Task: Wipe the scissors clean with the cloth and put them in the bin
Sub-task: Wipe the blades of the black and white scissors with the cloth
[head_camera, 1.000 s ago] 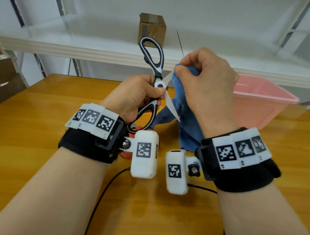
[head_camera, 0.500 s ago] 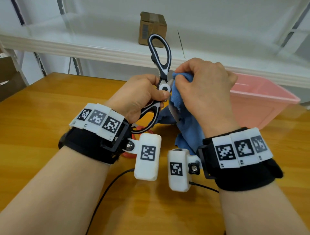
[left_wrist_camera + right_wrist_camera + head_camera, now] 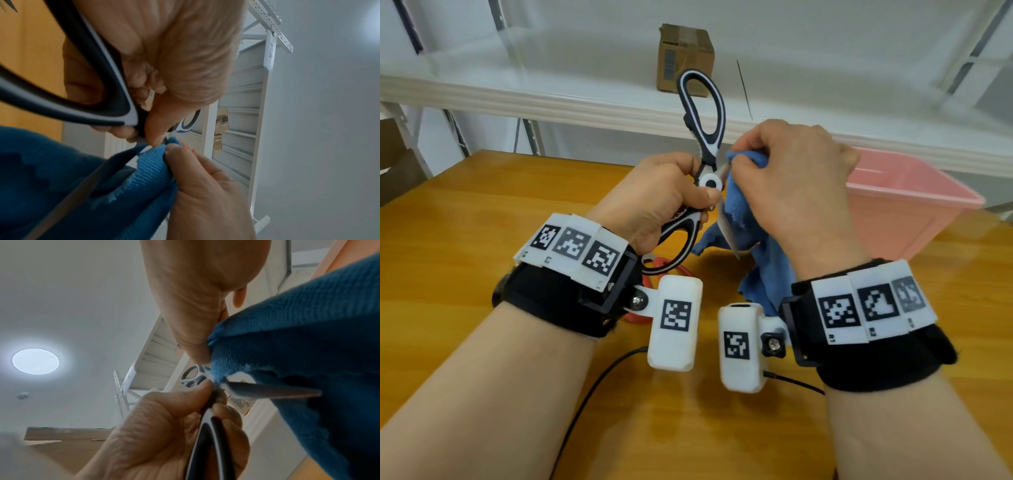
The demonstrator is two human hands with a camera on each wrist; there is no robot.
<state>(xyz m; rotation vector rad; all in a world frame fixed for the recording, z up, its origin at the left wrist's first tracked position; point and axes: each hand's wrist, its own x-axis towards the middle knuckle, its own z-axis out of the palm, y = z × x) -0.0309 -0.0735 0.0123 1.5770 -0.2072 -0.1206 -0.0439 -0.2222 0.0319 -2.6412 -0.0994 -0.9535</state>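
Note:
Black-and-white scissors (image 3: 703, 126) are held spread open above the wooden table. My left hand (image 3: 664, 198) grips them around the lower handle and the pivot, thumb by the white pivot. One handle loop points up; one bare blade (image 3: 727, 229) points down toward me. My right hand (image 3: 787, 185) pinches a blue cloth (image 3: 743, 205) around the other blade close to the pivot, hiding that blade. The rest of the cloth hangs down below the hand. In the left wrist view the blade (image 3: 82, 186) crosses the cloth (image 3: 144, 170). The right wrist view shows the blade (image 3: 273, 391) beside the cloth (image 3: 308, 353).
A pink plastic bin (image 3: 914, 205) stands on the table to the right, behind my right hand. A red object (image 3: 671, 270) lies partly hidden under my left wrist. A white shelf with a cardboard box (image 3: 685, 51) runs behind the table. Cables trail across the near tabletop.
The scissors have tilted so the upper handle loop leans more to the right. My right hand slid the cloth along the blade toward the pivot.

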